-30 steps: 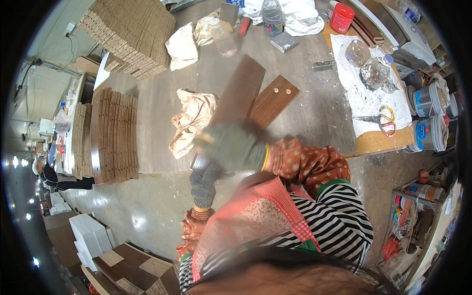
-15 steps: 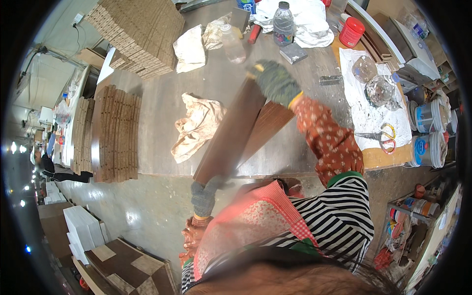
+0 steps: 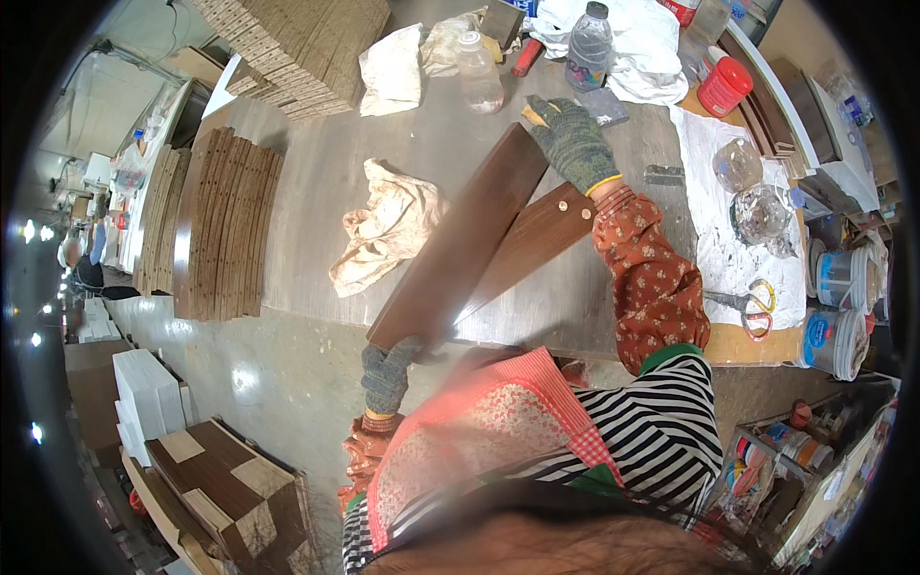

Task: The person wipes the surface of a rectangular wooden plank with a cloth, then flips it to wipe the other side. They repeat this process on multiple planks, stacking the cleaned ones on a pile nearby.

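Up to the far end of the dark brown board (image 3: 470,235) comes our right hand (image 3: 578,149), which a second ago was down by the near end, next to our left hand (image 3: 385,379). Now the right arm reaches out, its rust floral sleeve (image 3: 661,278) slanting up over the worktop (image 3: 316,182), glove angled to the left and fingertips at the board's far right corner. We can't tell whether those fingers close on anything. Our left hand, gloved in grey, stays low, arm tucked in close, fingers gathered around the near end; part of that grip is blurred.

And the board itself: long, smooth, evenly brown, with a soft sheen. It lies diagonally, near end at the worktop's front edge, far end pointing away to the right. It overlaps a second brown plank (image 3: 541,235), which fans out to the right and shows two pale round spots near its far end.

Just left of the board we have a crumpled beige cloth (image 3: 388,225). Beyond the right glove sits a flat grey block (image 3: 604,105), and over to the right, scissors (image 3: 736,302) rest on a stained white sheet (image 3: 704,182).
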`<state>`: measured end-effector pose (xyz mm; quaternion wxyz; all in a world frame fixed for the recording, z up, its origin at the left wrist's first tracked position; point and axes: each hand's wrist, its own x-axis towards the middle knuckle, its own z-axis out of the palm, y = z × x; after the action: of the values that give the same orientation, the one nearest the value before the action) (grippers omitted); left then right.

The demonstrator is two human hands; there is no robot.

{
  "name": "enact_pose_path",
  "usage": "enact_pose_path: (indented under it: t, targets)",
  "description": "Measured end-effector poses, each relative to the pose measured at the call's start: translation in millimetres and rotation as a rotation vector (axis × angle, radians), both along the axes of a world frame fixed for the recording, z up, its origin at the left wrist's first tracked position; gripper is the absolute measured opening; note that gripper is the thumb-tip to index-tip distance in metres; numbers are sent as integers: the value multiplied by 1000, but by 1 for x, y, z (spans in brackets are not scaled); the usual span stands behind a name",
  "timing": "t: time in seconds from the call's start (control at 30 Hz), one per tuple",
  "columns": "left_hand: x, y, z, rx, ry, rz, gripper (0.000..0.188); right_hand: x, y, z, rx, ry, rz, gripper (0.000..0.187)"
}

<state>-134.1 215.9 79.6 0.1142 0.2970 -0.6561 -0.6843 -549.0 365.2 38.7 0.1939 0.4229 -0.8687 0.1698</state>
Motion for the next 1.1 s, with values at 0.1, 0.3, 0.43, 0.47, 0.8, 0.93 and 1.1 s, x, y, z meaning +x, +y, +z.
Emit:
enact_pose_path:
  t: [0.1, 0.3, 0.43, 0.47, 0.8, 0.93, 1.1]
  targets:
    - [0, 3, 0, -46, -37, 0, 28, 9, -3, -1, -5, 34, 64, 38]
    - [4, 13, -6, -15, 6, 35, 33, 10, 14, 7, 150, 125, 39, 33]
    - [8, 11, -15, -14, 28, -9, 32, 12, 13, 23, -96, -166, -31, 35]
    - [8, 10, -16, -60, -33, -10, 32, 20, 10, 29, -97, -144, 32, 37]
    - [37, 5, -78, -421, -100, -158, 44, 230, -37, 81, 42, -382, 1096, 33]
    - [53, 16, -121, -1065, -341, -89, 47, 293, -47, 85, 126, -325, 918, 43]
    - [59, 33, -97, -783, -276, -1, 44, 281, -44, 76, -55, -346, 984, 37]
